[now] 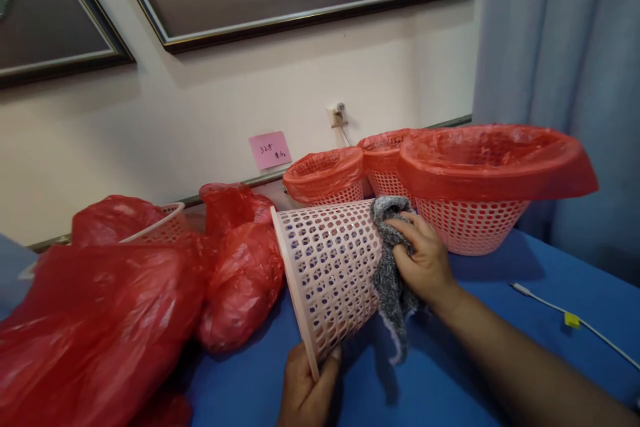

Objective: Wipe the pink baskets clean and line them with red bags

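Observation:
A pale pink perforated plastic wastebasket (330, 260) lies tilted on its side in the air above the blue table, rim to the left and base to the right. My left hand (307, 383) grips its rim at the lower edge, thumb on one side and fingers on the other. Bunched in my right hand (423, 257) is a fuzzy grey cloth (393, 280), pressed against the base end of the wastebasket. One end of the cloth dangles below. The fingertips of my right hand are partly sunk in the cloth.
Three wastebaskets with red liners stand behind, the largest basket (473, 223) at right. Red plastic bags (100, 320) heap up on the left, around another basket (167, 223). A white cable (545, 303) crosses the blue table (240, 387). A pink note (270, 150) is on the wall.

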Motion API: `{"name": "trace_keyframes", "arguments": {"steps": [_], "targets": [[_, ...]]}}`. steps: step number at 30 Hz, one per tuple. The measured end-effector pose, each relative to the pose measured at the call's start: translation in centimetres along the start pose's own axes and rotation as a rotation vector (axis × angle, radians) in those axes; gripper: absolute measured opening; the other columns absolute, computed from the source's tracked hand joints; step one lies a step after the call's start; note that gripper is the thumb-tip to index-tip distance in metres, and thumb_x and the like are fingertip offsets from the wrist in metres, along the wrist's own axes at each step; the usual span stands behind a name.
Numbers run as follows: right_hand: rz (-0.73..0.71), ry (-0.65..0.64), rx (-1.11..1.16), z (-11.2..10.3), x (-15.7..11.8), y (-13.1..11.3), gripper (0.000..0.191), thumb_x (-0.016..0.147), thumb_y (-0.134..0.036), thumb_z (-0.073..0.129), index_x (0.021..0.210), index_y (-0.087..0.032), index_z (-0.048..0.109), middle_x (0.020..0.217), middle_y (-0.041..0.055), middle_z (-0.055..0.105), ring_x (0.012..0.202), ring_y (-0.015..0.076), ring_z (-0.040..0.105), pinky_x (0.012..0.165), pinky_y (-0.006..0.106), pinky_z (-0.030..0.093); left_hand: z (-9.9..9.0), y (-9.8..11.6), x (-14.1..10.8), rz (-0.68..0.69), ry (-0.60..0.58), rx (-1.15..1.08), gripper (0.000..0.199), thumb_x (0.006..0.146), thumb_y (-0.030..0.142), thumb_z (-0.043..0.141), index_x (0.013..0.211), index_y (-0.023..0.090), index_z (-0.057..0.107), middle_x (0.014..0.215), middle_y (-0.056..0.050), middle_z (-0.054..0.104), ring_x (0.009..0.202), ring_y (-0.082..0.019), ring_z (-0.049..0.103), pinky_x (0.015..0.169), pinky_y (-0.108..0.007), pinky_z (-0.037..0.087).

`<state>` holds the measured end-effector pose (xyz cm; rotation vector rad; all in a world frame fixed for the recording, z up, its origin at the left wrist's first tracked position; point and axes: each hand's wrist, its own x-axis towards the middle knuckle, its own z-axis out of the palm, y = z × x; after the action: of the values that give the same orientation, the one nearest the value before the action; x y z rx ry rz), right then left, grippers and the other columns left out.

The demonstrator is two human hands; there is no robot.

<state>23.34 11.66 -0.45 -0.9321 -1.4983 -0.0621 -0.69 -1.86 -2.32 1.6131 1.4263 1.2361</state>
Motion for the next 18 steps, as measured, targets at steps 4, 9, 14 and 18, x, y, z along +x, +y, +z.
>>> {"name": "trace_keyframes", "arguments": {"steps": [4, 9, 14, 18], "targets": [[-0.24, -0.114, 0.123, -0.6, -1.2, -3.2, 0.051, 0.08, -0.01, 0.055, 0.126, -0.023, 0.071, 0.13, 0.0124, 0.064, 0.114, 0.0296, 0.067, 0.097, 0.049, 0.061, 0.0, 0.1, 0.0, 0.021, 0.003, -0.036, 0.043, 0.095, 0.058, 0.069, 0.11, 0.021, 0.087, 0.118, -0.014, 0.083, 0.117, -0.036, 0.075, 0.113, -0.048, 0.055], [-0.405, -0.224, 0.234, -0.6, -2.5, -5.9, 0.048, 0.079, -0.015, 0.055, 0.124, -0.022, 0.071, 0.114, 0.0113, 0.067, 0.09, 0.0263, 0.065, 0.076, 0.043, 0.062, 0.1, 0.1, 0.1, -0.027, 0.018, -0.085, 0.041, 0.09, 0.055, 0.076, 0.11, 0.021, 0.087, 0.115, -0.013, 0.084, 0.117, -0.037, 0.075, 0.112, -0.049, 0.056], [0.008, 0.0, 0.003, 0.3, -0.1, 0.1, 0.046, 0.08, -0.009, 0.054, 0.119, -0.024, 0.074, 0.124, 0.0112, 0.069, 0.113, 0.0308, 0.068, 0.1, 0.052, 0.059, 0.3, -1.2, -0.1, -0.053, 0.136, -0.083, 0.044, 0.087, 0.059, 0.077, 0.107, 0.022, 0.087, 0.121, -0.014, 0.083, 0.122, -0.038, 0.073, 0.116, -0.048, 0.052], [-0.044, -0.037, 0.03, -0.1, 0.5, 0.3, 0.045, 0.079, -0.009, 0.054, 0.117, -0.021, 0.074, 0.124, 0.013, 0.068, 0.113, 0.0318, 0.068, 0.099, 0.052, 0.059, -0.3, -1.6, 0.1, 0.007, 0.055, -0.005, 0.043, 0.092, 0.058, 0.071, 0.111, 0.023, 0.087, 0.122, -0.013, 0.082, 0.124, -0.036, 0.073, 0.115, -0.045, 0.053]]}}
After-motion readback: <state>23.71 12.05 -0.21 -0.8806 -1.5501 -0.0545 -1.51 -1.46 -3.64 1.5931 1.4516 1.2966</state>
